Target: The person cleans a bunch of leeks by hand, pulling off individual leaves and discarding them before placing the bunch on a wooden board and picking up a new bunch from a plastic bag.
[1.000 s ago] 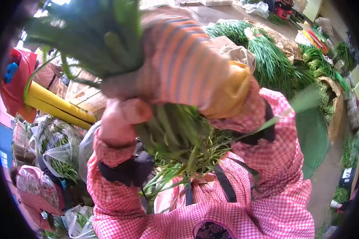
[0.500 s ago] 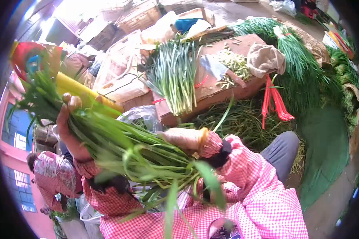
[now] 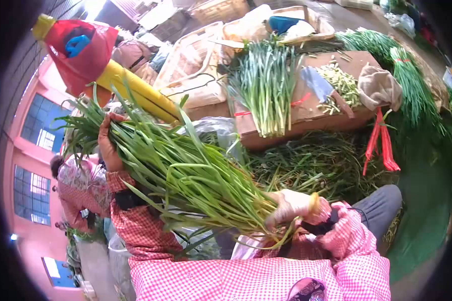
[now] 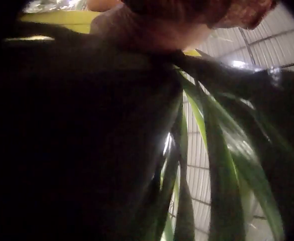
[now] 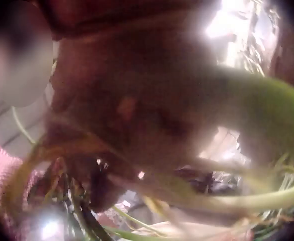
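A thick bunch of long flat green leaves [image 3: 196,170], like garlic chives, stretches diagonally across the front of the person's body. My left hand [image 3: 109,145] holds it near the leafy tips, fingers wrapped over the upper side. At the lower right, my right hand [image 3: 290,204] grips the yellowish stem end. Leaf blades [image 4: 242,145] hang past the left hand in the dark left wrist view. A blurred leaf [image 5: 267,95] crosses the right wrist view, which is mostly dark and shows little of the grip.
A board [image 3: 306,120] bears a bunch of greens [image 3: 266,90] on red ties, a cleaver [image 3: 319,85], cut stem pieces [image 3: 339,85] and a cloth [image 3: 379,88]. Red strips [image 3: 381,145] hang from its edge above loose leaves [image 3: 311,160]. A yellow tube [image 3: 135,93] stands behind the left hand.
The bunch was raised high before the face, then came down to a diagonal in front of the body. The right hand has moved to its stem end; the view has shifted, with the board fully showing.
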Demonstrator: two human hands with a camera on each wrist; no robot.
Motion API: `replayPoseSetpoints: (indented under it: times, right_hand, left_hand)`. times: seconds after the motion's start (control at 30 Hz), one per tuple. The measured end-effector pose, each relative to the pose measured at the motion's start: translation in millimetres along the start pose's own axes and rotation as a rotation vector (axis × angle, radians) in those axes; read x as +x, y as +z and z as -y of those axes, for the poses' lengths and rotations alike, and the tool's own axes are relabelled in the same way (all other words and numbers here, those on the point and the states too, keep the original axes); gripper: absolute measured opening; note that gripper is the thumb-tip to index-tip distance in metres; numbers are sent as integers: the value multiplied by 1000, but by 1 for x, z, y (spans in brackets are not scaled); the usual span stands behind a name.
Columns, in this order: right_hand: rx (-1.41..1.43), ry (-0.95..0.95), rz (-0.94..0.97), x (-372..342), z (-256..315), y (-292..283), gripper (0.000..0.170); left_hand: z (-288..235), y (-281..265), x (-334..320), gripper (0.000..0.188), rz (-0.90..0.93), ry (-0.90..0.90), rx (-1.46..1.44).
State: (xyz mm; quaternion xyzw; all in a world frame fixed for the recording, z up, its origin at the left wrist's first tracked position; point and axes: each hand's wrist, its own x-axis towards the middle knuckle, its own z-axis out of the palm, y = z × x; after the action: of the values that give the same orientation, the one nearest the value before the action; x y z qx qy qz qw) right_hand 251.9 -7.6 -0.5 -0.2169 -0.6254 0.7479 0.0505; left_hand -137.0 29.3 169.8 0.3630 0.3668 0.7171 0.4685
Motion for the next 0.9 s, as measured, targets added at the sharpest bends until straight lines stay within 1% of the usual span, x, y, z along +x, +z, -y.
replayPoseSetpoints:
  times: [0.03, 0.07, 0.1, 0.13, 0.17, 0.2, 0.23, 0.27, 0.3, 0.33, 0.37, 0.4, 0.43, 0.47, 0.5, 0.53, 0.57, 0.63, 0.7, 0.73, 0.83, 0.87, 0.9]
  right_hand:
    - [-33, 33, -92, -12, 11, 1, 53]
    - [-418, 41, -150, -10, -11, -7, 50]
    - [-801, 46, -211, -10, -45, -17, 47]
    - [-916, 80, -272, -19, -92, -26, 47]
    - [-1039, 112, -340, -28, -126, -40, 46]
    - [-1044, 300, -274, -34, -127, -56, 52]
    - [-1027, 490, -201, -38, -116, -56, 58]
    - [-1035, 442, -309, -43, -105, -53, 70]
    - [-1046, 394, -429, -43, -75, -54, 82]
    - [-988, 283, -487, -37, -56, -55, 102]
    - [-961, 57, -611, -31, -33, -49, 105]
    - [-1022, -138, -682, -20, -8, -42, 108]
    - [-1014, -289, -682, -9, 19, -34, 111]
    - [-953, -342, -645, 5, 43, -24, 115]
    - [-1016, -343, -702, 26, 43, -12, 119]
    - [-1031, -443, -755, 47, 46, -7, 122]
    - [-965, -461, -812, 63, 56, -4, 124]
    - [-761, -514, -864, 84, 71, -1, 126]
    - [-637, -707, -866, 87, 86, 8, 126]
    - [-571, -804, -865, 89, 91, 11, 126]
    - [-456, -924, -964, 104, 97, 14, 123]
    - [-167, -919, -934, 104, 99, 20, 103]
    - [-163, -923, -897, 109, 98, 19, 92]
  left_hand:
    - [-5, -5, 1, 14, 9, 61, 107]
    - [-10, -9, -1, 16, 7, 59, 160]
    - [-16, -8, -4, 18, 56, 123, 240]
    - [-21, -3, -9, 18, 42, 148, 152]
    - [-27, 4, -13, 18, 32, 180, 57]
    - [-40, 4, -15, 17, 47, 61, -124]
    - [-41, -1, -17, 16, -1, 158, -42]
    - [-38, -2, -15, 15, -36, 236, 49]
    - [-36, 2, -12, 14, -60, 322, 133]
    - [-32, 14, -15, 10, -73, 276, 44]
    - [-31, 15, -14, 10, -81, 269, 14]
    - [-27, 15, -10, 10, -86, 255, -17]
    - [-23, 18, -6, 9, -88, 240, -50]
    - [-21, 22, -6, 9, -62, 231, -30]
    - [-19, 29, -7, 9, -37, 238, -19]
    - [-15, 37, -12, 10, -16, 245, -4]
    - [-11, 44, -17, 10, 1, 252, 11]
    - [-6, 51, -25, 12, -40, 239, -9]
    - [-3, 53, -32, 13, -94, 264, 26]
    - [2, 55, -35, 16, -81, 291, 89]
    - [6, 59, -43, 16, -100, 229, 21]
    - [7, 62, -46, 16, -110, 207, 54]
    - [9, 67, -51, 16, -123, 232, 64]
